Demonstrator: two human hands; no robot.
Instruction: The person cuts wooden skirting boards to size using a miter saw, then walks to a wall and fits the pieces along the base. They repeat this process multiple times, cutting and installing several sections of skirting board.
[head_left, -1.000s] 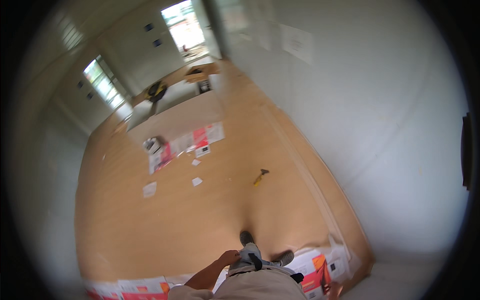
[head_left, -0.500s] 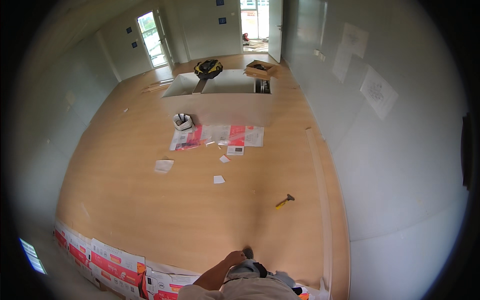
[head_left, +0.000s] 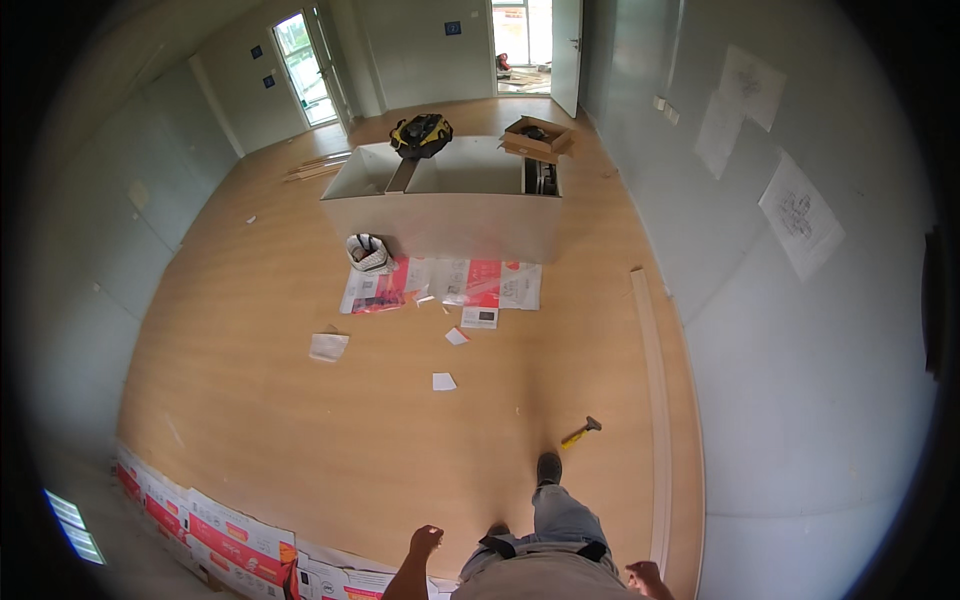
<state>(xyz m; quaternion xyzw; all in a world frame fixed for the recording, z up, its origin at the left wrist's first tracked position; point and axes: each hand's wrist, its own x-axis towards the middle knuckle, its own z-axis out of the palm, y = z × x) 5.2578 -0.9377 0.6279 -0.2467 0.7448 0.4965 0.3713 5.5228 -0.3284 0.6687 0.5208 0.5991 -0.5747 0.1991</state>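
My left hand (head_left: 427, 541) hangs beside my left hip, its fingers curled in with nothing seen in them. At my right hip, close to the lower edge, my right hand (head_left: 645, 577) is partly cut off; its fingers look curled and I see nothing in them. Neither hand touches anything on the floor. A hammer (head_left: 581, 432) with a yellow handle and dark head lies on the wood-coloured floor, just ahead of my forward shoe (head_left: 548, 468).
Ahead stands a long white open-topped cabinet (head_left: 445, 225), bearing a yellow-black bag (head_left: 420, 134) and an open cardboard box (head_left: 537, 140). A white bag (head_left: 369, 254) and flattened cardboard (head_left: 485, 283) lie before it. A long strip (head_left: 653, 400) runs along the right wall.
My left hand has swung away from my thigh to the left. My right hand has come into view, and one leg has stepped forward. The hammer and cabinet appear nearer.
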